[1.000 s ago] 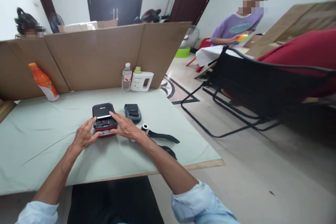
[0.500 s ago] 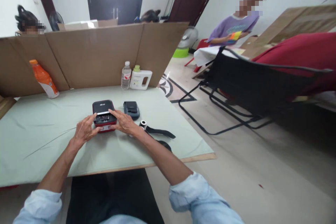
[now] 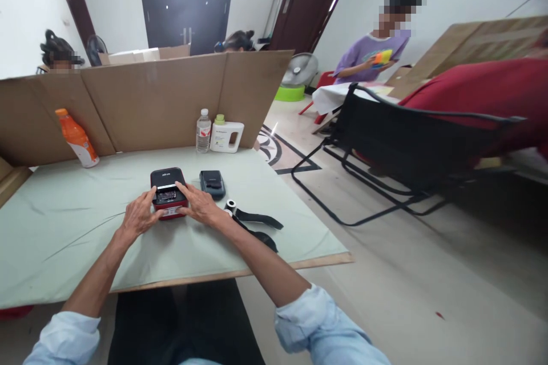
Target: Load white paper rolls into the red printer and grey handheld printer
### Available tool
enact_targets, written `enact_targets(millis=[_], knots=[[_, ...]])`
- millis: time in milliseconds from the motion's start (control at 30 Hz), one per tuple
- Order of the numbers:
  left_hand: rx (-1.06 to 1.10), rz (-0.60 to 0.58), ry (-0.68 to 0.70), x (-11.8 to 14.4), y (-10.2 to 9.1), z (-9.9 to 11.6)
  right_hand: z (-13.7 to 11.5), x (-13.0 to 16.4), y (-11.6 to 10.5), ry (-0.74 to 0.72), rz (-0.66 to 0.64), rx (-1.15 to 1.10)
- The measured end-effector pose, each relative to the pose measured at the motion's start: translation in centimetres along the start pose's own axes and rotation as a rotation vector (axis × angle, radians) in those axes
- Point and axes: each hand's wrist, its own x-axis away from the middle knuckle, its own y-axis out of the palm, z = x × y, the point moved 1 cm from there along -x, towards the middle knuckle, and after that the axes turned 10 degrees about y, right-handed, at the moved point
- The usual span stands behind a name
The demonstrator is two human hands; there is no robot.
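Observation:
A small black-and-red label printer (image 3: 166, 174) sits on the table, its dark top facing up and a panel showing at its front. My left hand (image 3: 139, 215) grips its left front corner, fingers on the upper edge and thumb low by the front face. On the opposite side, my right hand (image 3: 201, 205) holds the right front corner in much the same way. Just right of it lies a smaller dark device (image 3: 212, 183). Beyond my right wrist are a white roll (image 3: 230, 205) and a black strap (image 3: 261, 218), partly covered by my forearm.
An orange bottle (image 3: 77, 140), a clear water bottle (image 3: 204, 132) and a white jug (image 3: 226, 137) stand along the cardboard screen (image 3: 154, 97). A folding chair (image 3: 411, 131) stands to the right. A person (image 3: 370, 57) sits farther back, and two heads show behind the screen.
The camera has tipped up slightly, so the scene sits lower in view. Both hands keep their hold on the printer, with little visible movement.

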Motion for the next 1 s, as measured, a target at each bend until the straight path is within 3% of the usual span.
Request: enact_targets(millis=[267,433,700,1000], knots=[[0.007,0.006,-0.013,-0.8,0.0,-0.4,-1.2,-0.8,0.1,-0.192,0.268,0.033],[0.011,-0.006,0.010,-0.6,0.4,-0.5,-1.4,-1.1,0.8,-0.296,0.275,0.010],[0.016,-0.056,-0.022,-0.7,0.5,-0.2,-0.5,-1.7,0.5,-0.343,0.296,0.001],[0.011,0.010,-0.006,-0.6,0.4,0.0,0.3,-1.2,0.2,-0.238,0.281,-0.064]])
